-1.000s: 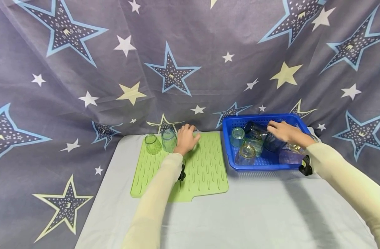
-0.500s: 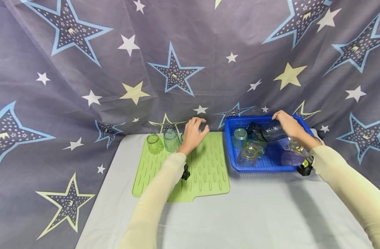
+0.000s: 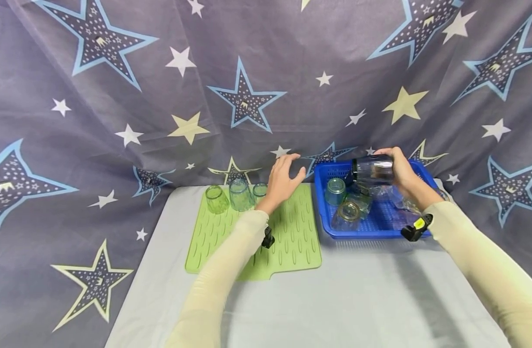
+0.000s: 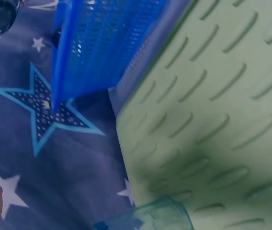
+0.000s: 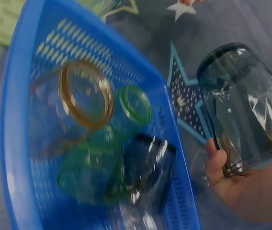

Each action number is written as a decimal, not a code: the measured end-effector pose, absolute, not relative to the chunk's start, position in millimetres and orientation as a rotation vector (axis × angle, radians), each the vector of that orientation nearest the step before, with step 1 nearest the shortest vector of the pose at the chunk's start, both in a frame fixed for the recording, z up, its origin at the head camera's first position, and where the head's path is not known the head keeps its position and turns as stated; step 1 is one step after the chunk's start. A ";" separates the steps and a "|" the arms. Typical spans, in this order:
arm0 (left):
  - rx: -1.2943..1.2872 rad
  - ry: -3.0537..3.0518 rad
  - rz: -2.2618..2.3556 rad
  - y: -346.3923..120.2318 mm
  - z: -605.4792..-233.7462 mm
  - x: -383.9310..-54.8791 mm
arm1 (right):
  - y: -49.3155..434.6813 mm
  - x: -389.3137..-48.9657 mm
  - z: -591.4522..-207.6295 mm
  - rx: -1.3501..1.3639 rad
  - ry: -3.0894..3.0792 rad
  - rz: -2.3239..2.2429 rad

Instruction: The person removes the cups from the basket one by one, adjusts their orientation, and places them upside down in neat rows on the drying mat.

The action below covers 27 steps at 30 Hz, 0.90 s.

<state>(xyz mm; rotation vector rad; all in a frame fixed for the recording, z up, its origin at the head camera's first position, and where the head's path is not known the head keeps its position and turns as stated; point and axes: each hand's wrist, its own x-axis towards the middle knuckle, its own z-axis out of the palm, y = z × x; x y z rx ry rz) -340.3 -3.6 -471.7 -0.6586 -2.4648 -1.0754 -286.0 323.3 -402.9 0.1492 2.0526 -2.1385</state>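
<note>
Along the rear edge of the green mat (image 3: 288, 244), three glasses (image 3: 240, 197) stand beside the left hand (image 3: 283, 181), whose parted fingers hold nothing; other glasses (image 3: 347, 216) occupy the blue basket (image 3: 370, 235). Starred fabric (image 3: 301, 43) backs the pale tabletop (image 3: 309, 309). Near the basket's rear edge, the right hand (image 3: 403, 171) grips a dark glass (image 3: 374, 170), long axis near-horizontal, dark-banded end leftward.

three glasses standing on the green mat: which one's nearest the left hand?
The rightmost glass in the row, right beside the left hand. The bluish middle glass and the green leftmost glass stand farther left.
</note>
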 end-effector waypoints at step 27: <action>-0.894 -2.324 -1.237 35.8 -427.3 -317.3 | 280.1 -282.9 -420.0 0.203 1.040 -2.453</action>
